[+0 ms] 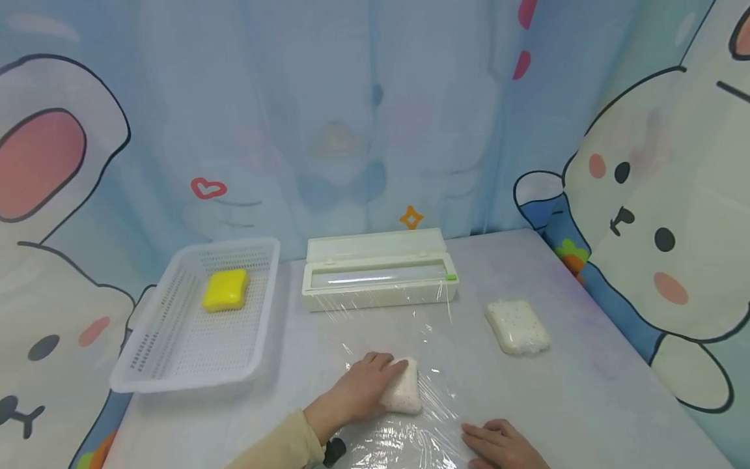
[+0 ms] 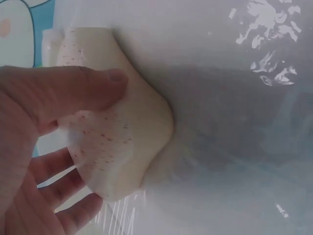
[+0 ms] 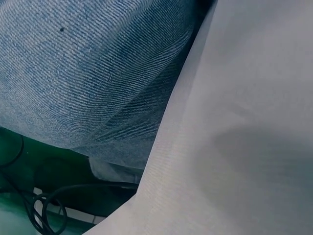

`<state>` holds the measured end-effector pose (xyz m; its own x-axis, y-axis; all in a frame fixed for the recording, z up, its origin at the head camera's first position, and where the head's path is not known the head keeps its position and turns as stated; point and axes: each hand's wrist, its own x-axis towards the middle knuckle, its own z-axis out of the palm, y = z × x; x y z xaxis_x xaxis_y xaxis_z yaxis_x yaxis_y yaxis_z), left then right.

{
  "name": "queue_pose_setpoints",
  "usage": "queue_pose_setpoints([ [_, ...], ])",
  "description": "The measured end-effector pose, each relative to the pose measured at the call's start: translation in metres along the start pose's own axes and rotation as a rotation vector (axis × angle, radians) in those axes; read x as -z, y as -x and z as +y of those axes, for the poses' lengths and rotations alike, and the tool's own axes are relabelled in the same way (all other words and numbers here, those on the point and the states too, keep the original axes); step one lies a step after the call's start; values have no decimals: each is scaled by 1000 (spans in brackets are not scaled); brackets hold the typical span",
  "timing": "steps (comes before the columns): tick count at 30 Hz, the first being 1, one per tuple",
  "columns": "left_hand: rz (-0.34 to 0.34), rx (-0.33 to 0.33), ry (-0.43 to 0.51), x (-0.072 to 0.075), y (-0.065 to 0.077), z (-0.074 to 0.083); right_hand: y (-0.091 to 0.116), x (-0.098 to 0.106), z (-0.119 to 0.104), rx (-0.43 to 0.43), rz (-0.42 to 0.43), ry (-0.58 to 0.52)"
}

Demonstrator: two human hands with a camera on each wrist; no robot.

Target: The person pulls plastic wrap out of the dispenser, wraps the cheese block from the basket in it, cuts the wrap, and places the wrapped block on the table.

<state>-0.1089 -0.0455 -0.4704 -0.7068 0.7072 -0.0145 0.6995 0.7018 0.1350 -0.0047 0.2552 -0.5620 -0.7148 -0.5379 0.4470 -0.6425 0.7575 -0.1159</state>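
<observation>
A white speckled sponge lies on a sheet of cling film pulled out from a cream film dispenser box. My left hand grips this sponge, thumb on one side and fingers on the other. My right hand rests flat on the near edge of the film, fingers straight. The right wrist view shows only the table edge and denim, no hand.
A second white speckled sponge lies on the table to the right. A white perforated basket at the left holds a yellow sponge. Cartoon curtains surround the table.
</observation>
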Motion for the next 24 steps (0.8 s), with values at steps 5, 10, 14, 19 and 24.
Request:
queue_pose_setpoints([
  [5, -68, 3, -6, -4, -2, -3, -1, -1, 1, 46, 53, 11],
  [10, -112, 17, 76, -2, 0, -7, -2, 0, -3, 12, 28, -9],
  [14, -46, 8, 145, -1, 13, -15, -2, -1, -6, -24, -10, -20],
  [19, 85, 5, 284, -1, 50, -36, -2, -5, -5, -1, 64, -6],
  [24, 165, 11, 418, -12, 95, -58, 1, -6, -3, -28, 129, -32],
])
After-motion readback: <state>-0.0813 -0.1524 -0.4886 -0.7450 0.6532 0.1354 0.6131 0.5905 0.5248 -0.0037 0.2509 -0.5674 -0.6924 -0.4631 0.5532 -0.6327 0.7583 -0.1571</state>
